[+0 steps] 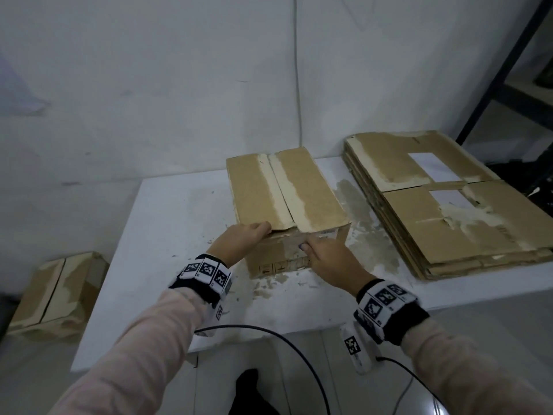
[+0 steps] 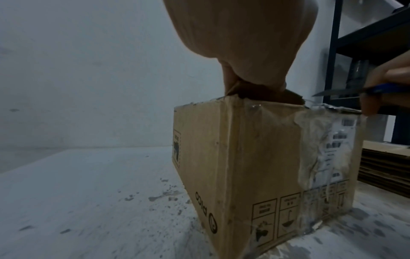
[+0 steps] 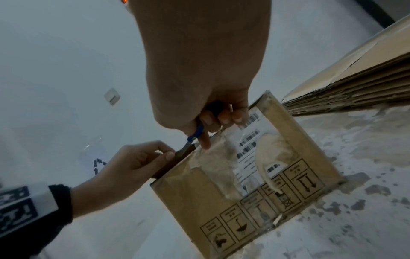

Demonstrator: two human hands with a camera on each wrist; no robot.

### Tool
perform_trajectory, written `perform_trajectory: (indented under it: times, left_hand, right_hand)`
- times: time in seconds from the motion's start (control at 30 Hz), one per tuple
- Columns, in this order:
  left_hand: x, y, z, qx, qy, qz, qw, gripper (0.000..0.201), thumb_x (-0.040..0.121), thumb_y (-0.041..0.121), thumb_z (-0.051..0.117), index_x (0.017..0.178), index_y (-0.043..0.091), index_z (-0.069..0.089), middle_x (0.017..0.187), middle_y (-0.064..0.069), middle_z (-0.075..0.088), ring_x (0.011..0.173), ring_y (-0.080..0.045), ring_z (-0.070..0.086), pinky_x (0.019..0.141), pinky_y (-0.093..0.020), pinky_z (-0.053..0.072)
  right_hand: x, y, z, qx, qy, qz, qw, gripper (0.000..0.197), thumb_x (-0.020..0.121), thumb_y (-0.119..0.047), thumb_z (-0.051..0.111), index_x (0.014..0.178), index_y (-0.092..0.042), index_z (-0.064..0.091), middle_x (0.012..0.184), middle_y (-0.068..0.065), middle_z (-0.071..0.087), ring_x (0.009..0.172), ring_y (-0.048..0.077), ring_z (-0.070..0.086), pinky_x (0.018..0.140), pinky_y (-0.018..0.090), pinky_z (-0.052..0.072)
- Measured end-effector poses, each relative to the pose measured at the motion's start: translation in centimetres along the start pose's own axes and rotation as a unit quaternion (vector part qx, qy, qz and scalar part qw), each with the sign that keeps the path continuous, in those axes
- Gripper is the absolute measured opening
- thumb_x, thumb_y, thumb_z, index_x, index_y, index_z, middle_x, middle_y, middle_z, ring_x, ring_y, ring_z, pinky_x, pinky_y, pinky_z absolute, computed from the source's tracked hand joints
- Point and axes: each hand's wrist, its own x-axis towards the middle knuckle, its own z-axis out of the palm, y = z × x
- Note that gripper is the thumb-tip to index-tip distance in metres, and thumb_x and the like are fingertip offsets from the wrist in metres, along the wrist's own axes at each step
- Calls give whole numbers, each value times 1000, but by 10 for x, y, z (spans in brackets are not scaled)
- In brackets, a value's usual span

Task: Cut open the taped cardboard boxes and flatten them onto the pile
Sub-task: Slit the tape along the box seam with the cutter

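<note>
Brown taped cardboard box (image 1: 284,202) upright mid-table, top seam seemingly slit, not yet flattened. Left hand (image 1: 242,239) pinching near flap edge; right hand (image 1: 326,259) clenched round blue-handled knife (image 3: 195,135) at crinkled clear tape. Thick pile of flattened cardboard (image 1: 449,205) right. Another taped box (image 1: 57,292) waiting left, below.

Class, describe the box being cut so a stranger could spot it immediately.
On the white table, left of the flattened cardboard pile, one box stands upright. Both hands meet at its near edge, and unlike the flat sheets it still holds its shape.
</note>
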Motion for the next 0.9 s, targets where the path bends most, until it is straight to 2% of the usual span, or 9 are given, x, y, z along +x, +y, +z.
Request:
perform_trajectory:
  times: [0.23,0.43,0.57,0.63,0.67,0.73,0.8,0.87,0.9]
  left_hand:
    - [0,1,6,26,55,26,998,55,46,-1,90,89,8,57,65,-5,60,31,-16,43,30,-19,29]
    - [1,-2,13,24,111,27,993,59,48,0,90,93,8,53,72,-6,65,34,-16,47,31,-19,34]
    - [1,0,19,35,134,29,990,61,49,-1,89,95,9,50,76,-7,65,37,-15,49,32,-19,34]
    - [3,0,19,34,140,31,989,58,50,-4,87,94,7,52,76,-8,65,36,-16,48,32,-19,34]
    - [6,1,21,40,136,31,989,54,50,-5,86,93,6,54,77,-9,66,35,-17,47,32,-19,33]
    - [11,4,22,40,121,28,991,34,61,-2,79,87,6,59,74,-9,66,34,-19,46,32,-20,31]
    - [14,9,19,1,110,-14,994,9,84,19,58,81,10,59,65,-3,64,35,-19,47,33,-19,32]
    - [20,16,10,-47,116,-97,987,39,91,39,35,80,14,64,66,1,64,47,-18,55,41,-19,34]
    - [25,19,1,-68,111,-140,982,43,92,42,34,84,15,66,73,1,65,57,-18,58,46,-21,36]
  right_hand:
    - [22,-20,6,-78,2,85,993,25,104,-21,31,109,-5,49,96,13,64,85,30,61,61,31,33]
    - [33,-29,4,-70,-8,159,985,21,99,-15,40,109,-2,53,106,16,61,97,31,60,67,30,36]
    - [19,-23,-8,-75,5,171,982,20,98,-16,41,100,-2,55,92,11,61,94,29,61,71,30,41]
    - [14,-23,-8,-113,31,164,980,15,98,-15,39,91,-8,51,73,3,52,91,27,62,88,35,44]
    - [14,-23,-8,-123,37,160,979,16,98,-15,39,91,-9,51,71,2,51,90,27,63,92,37,43]
    - [16,-19,-9,-82,29,155,984,25,101,-19,36,96,-4,55,83,9,61,89,27,63,85,34,44]
    - [16,-7,-12,-6,14,158,987,33,102,-24,35,85,-5,55,82,11,61,82,29,60,75,34,44]
    - [13,7,-17,41,26,164,985,38,100,-23,38,65,-10,44,65,6,50,69,27,52,59,32,37]
    - [11,15,-20,51,41,162,985,40,99,-22,40,61,-11,40,60,5,45,65,26,49,55,31,33]
